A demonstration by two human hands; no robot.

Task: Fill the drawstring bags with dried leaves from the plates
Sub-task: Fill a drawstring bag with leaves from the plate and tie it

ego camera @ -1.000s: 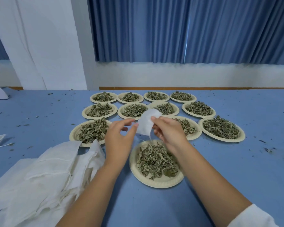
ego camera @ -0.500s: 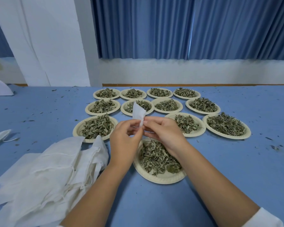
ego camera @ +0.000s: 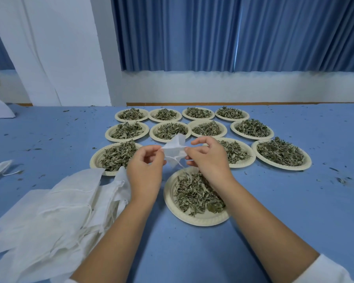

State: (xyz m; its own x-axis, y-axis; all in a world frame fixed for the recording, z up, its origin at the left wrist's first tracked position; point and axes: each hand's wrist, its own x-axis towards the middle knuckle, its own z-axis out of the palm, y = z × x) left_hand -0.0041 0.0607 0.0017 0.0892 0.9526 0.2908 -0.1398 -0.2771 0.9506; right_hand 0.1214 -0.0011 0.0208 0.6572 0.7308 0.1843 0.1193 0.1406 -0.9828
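I hold the small white fabric drawstring bag (ego camera: 175, 149) between both hands. The left hand (ego camera: 145, 172) pinches its left edge with thumb and forefinger, and the right hand (ego camera: 208, 160) pinches its right edge in the same way. The bag is in the air, just above the far rim of the nearest round beige paper plate (ego camera: 168, 201), and its thin white string (ego camera: 179, 163) hangs down.

I judge the step in hand is opening the mouth of the bag; I cannot tell if it is already open. For the next move I must spread the mouth, keep it with one hand, and take the dried green leaves (ego camera: 194, 193) with the other.

On the blue table (ego camera: 294, 201), at its left side, lies the pile of flat white bags (ego camera: 59, 201). The other filled plates (ego camera: 282, 166) stand in rows toward the far edge.
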